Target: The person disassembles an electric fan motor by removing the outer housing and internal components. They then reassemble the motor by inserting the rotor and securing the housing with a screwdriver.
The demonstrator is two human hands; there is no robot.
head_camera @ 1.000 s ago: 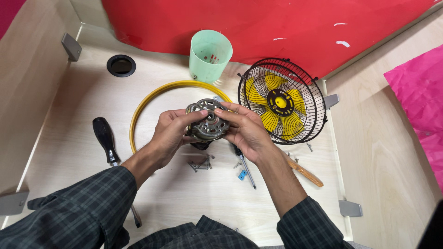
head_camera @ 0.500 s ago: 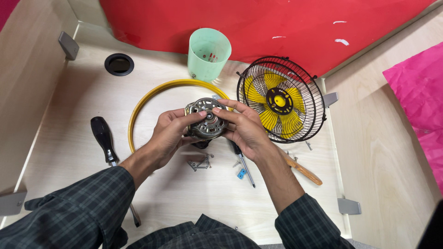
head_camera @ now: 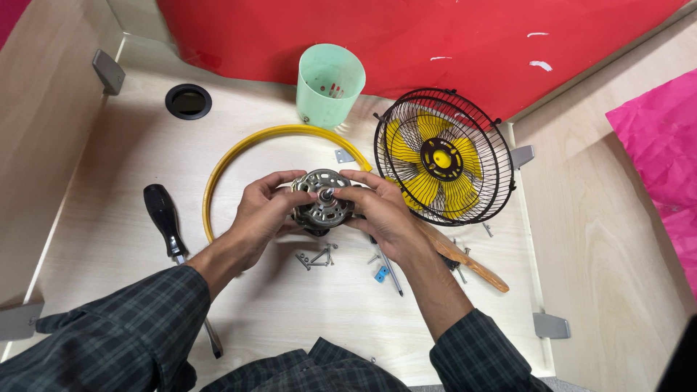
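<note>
Both my hands hold a round silver fan motor (head_camera: 323, 197) above the desk, its shaft end facing up. My left hand (head_camera: 263, 216) grips its left side and my right hand (head_camera: 381, 210) grips its right side, with fingertips near the central shaft. Right of the hands a black wire fan cage (head_camera: 441, 158) with yellow blades inside leans on the desk. A yellow ring (head_camera: 247, 149) lies around and behind the hands. Loose screws (head_camera: 317, 257) lie just below the motor.
A black-handled screwdriver (head_camera: 164, 214) lies at the left. A wooden-handled tool (head_camera: 468, 261) and a thin blue-tipped tool (head_camera: 386, 267) lie at the right. A pale green plastic cup (head_camera: 329, 86) stands at the back before a red panel (head_camera: 406, 36). A round cable hole (head_camera: 189, 101) sits far left.
The hands and motor stay in nearly the same place; fingers have shifted slightly around the motor's shaft.
</note>
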